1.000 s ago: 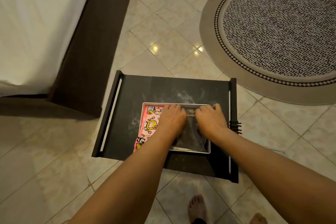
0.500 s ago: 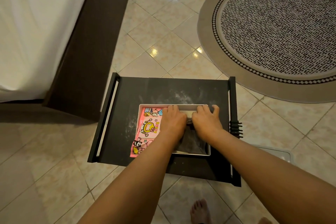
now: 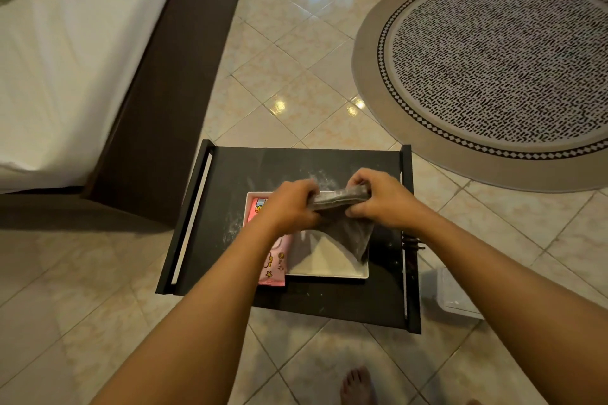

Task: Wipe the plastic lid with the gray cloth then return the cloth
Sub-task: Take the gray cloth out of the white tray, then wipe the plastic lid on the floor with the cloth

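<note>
Both hands grip the gray cloth [image 3: 342, 217] above a white tray [image 3: 329, 270] that sits on a low black worktop [image 3: 230, 174]. The left hand [image 3: 289, 207] is clenched around the cloth's left end; the right hand [image 3: 378, 200] is clenched around its right end, and the top edge is bunched between them. The rest of the cloth hangs down, its lower corner reaching the tray's right rim. A pink printed packet [image 3: 274, 265] lies along the tray's left side, partly hidden by the left forearm. The plastic lid [image 3: 455, 294] rests on the tiled floor [image 3: 296, 76], just beside the worktop's right edge, well apart from the cloth. 1 round patterned rug [image 3: 493, 69] lies beyond, and a bed [image 3: 65, 59] stands at the left.
</note>
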